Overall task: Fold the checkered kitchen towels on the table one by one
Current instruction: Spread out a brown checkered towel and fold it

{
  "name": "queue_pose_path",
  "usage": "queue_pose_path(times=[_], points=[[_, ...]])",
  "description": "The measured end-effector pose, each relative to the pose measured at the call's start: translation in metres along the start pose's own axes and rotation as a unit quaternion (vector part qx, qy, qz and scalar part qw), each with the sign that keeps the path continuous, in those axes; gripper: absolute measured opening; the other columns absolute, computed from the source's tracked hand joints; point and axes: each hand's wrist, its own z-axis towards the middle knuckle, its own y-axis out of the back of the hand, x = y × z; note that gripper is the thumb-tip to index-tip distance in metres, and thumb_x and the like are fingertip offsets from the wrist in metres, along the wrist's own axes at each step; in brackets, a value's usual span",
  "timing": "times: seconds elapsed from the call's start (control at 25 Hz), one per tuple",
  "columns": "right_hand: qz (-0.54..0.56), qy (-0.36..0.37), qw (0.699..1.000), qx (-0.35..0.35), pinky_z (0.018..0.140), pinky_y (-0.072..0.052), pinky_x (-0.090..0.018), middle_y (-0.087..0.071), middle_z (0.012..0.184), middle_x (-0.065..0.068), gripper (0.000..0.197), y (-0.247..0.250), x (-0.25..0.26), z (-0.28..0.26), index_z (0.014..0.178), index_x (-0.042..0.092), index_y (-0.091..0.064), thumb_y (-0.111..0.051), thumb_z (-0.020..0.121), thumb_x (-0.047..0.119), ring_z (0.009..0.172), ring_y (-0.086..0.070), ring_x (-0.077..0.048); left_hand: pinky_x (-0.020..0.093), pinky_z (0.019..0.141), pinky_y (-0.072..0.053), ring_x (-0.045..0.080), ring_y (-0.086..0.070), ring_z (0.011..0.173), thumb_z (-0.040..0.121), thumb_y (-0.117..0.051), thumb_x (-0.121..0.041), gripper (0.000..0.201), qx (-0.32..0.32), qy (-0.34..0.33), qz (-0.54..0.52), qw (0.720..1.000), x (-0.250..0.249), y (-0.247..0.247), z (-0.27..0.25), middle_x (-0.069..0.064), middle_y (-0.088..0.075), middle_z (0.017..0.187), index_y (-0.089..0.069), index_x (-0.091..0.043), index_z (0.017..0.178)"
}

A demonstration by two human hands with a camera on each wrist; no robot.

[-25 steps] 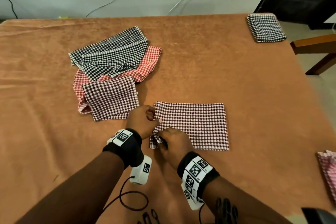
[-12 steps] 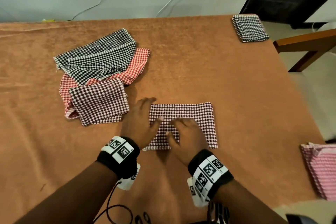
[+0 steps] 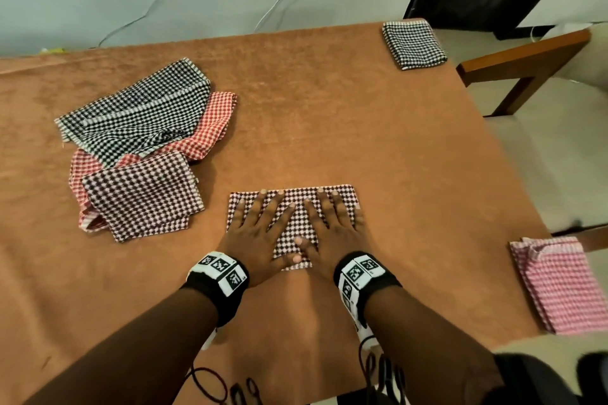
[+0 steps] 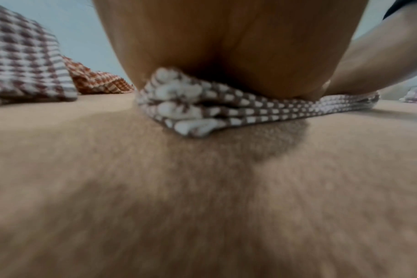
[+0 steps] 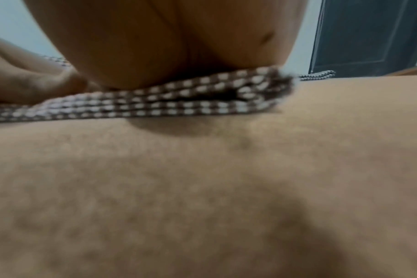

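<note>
A maroon-and-white checkered towel (image 3: 297, 223) lies folded into a small square near the table's front middle. Both my hands press flat on it with fingers spread: my left hand (image 3: 255, 228) covers its left half, my right hand (image 3: 332, 227) its right half. In the left wrist view my palm (image 4: 226, 47) sits on the stacked folded layers (image 4: 226, 111). The right wrist view shows my palm (image 5: 167, 41) bearing down on the same layered edge (image 5: 179, 101). An unfolded heap lies to the left: a black checkered towel (image 3: 138, 115), a red one (image 3: 210, 128) and a maroon one (image 3: 141, 194).
A folded black checkered towel (image 3: 414, 43) sits at the far right corner of the brown-covered table (image 3: 362, 128). A folded pink checkered towel (image 3: 559, 283) lies at the near right edge. A wooden chair (image 3: 523, 66) stands beyond the right edge. Cables (image 3: 210, 385) trail by my wrists.
The long maroon towel was folded over from the left into a small square. My hands went from pinching its left edge to lying flat and spread on top.
</note>
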Motion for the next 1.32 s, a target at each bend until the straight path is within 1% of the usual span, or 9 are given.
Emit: queue_pose_path(times=[0.28, 0.44, 0.6, 0.68, 0.8, 0.92, 1.08, 1.24, 1.32], points=[[0.017, -0.042, 0.999, -0.011, 0.117, 0.010, -0.055, 0.026, 0.159, 0.010, 0.076, 0.003, -0.042, 0.000, 0.149, 0.042, 0.018, -0.012, 0.086, 0.075, 0.146, 0.025, -0.022, 0.062, 0.115, 0.012, 0.028, 0.019, 0.151, 0.075, -0.007, -0.092, 0.096, -0.004, 0.087, -0.022, 0.996, 0.013, 0.001, -0.012, -0.002, 0.020, 0.165, 0.016, -0.041, 0.153], [0.021, -0.039, 0.999, -0.019, 0.117, 0.012, -0.054, 0.025, 0.160, 0.008, 0.077, 0.002, -0.042, 0.001, 0.150, 0.041, 0.015, -0.012, 0.086, 0.075, 0.146, 0.025, -0.023, 0.062, 0.115, 0.010, 0.031, 0.021, 0.150, 0.075, -0.013, -0.091, 0.095, -0.003, 0.104, -0.027, 0.994, 0.014, 0.000, -0.012, -0.001, 0.023, 0.164, 0.015, -0.043, 0.153], [0.055, -0.050, 0.997, -0.026, 0.118, 0.007, -0.055, 0.023, 0.161, 0.001, 0.083, 0.006, -0.042, -0.005, 0.152, 0.034, 0.012, -0.029, 0.088, 0.069, 0.147, 0.020, -0.027, 0.060, 0.118, 0.006, 0.032, 0.021, 0.150, 0.072, -0.012, -0.090, 0.100, -0.016, 0.183, -0.101, 0.978, 0.025, -0.005, -0.018, 0.002, 0.025, 0.163, 0.012, -0.038, 0.154], [0.105, -0.090, 0.988, -0.070, 0.118, -0.012, -0.054, -0.001, 0.163, -0.006, 0.090, 0.012, -0.043, -0.018, 0.154, 0.026, -0.001, -0.048, 0.085, 0.058, 0.147, -0.002, -0.032, 0.059, 0.119, 0.003, 0.031, 0.016, 0.151, 0.073, -0.017, -0.087, 0.101, -0.026, 0.213, -0.124, 0.969, 0.030, -0.006, -0.025, 0.004, 0.024, 0.163, 0.012, -0.036, 0.155], [0.272, -0.144, 0.945, -0.110, 0.102, -0.042, -0.041, -0.041, 0.142, -0.007, 0.080, 0.018, -0.043, -0.046, 0.149, 0.019, -0.029, -0.068, 0.080, 0.034, 0.126, -0.043, -0.026, 0.061, 0.117, -0.012, 0.035, -0.002, 0.151, 0.077, -0.040, -0.076, 0.097, -0.084, 0.218, -0.135, 0.963, 0.021, 0.008, -0.028, 0.008, 0.006, 0.166, -0.004, -0.033, 0.156], [0.445, -0.197, 0.870, -0.082, 0.085, -0.045, -0.023, -0.065, 0.120, 0.000, 0.055, 0.018, -0.037, -0.057, 0.132, 0.016, -0.054, -0.074, 0.081, 0.023, 0.102, -0.062, -0.016, 0.062, 0.110, -0.029, 0.036, -0.021, 0.144, 0.077, -0.063, -0.054, 0.079, -0.154, 0.184, -0.156, 0.958, -0.006, 0.037, -0.013, 0.008, -0.017, 0.161, -0.032, -0.034, 0.147], [0.509, -0.249, 0.823, -0.042, 0.073, -0.048, -0.024, -0.073, 0.094, 0.003, 0.023, 0.016, -0.038, -0.045, 0.099, 0.017, -0.072, -0.077, 0.077, 0.023, 0.088, -0.068, -0.017, 0.052, 0.109, -0.038, 0.029, -0.038, 0.135, 0.083, -0.068, -0.034, 0.057, -0.139, 0.060, -0.187, 0.971, -0.051, 0.073, 0.037, 0.001, -0.040, 0.151, -0.048, -0.033, 0.137], [0.540, -0.246, 0.803, -0.046, 0.070, -0.060, -0.037, -0.074, 0.080, 0.000, 0.008, 0.016, -0.055, -0.049, 0.082, 0.019, -0.068, -0.072, 0.075, 0.018, 0.071, -0.071, -0.020, 0.051, 0.103, -0.035, 0.028, -0.029, 0.139, 0.089, -0.057, -0.010, 0.069, -0.024, -0.097, -0.066, 0.993, -0.092, 0.103, 0.099, -0.007, -0.034, 0.156, -0.033, -0.042, 0.146], [0.545, -0.238, 0.802, -0.060, 0.067, -0.061, -0.039, -0.074, 0.079, -0.001, 0.009, 0.017, -0.071, -0.058, 0.083, 0.019, -0.067, -0.072, 0.076, 0.014, 0.066, -0.071, -0.019, 0.053, 0.099, -0.033, 0.031, -0.029, 0.134, 0.090, -0.054, -0.009, 0.075, 0.033, -0.180, 0.022, 0.983, -0.110, 0.111, 0.120, -0.008, -0.036, 0.155, -0.025, -0.049, 0.146]])
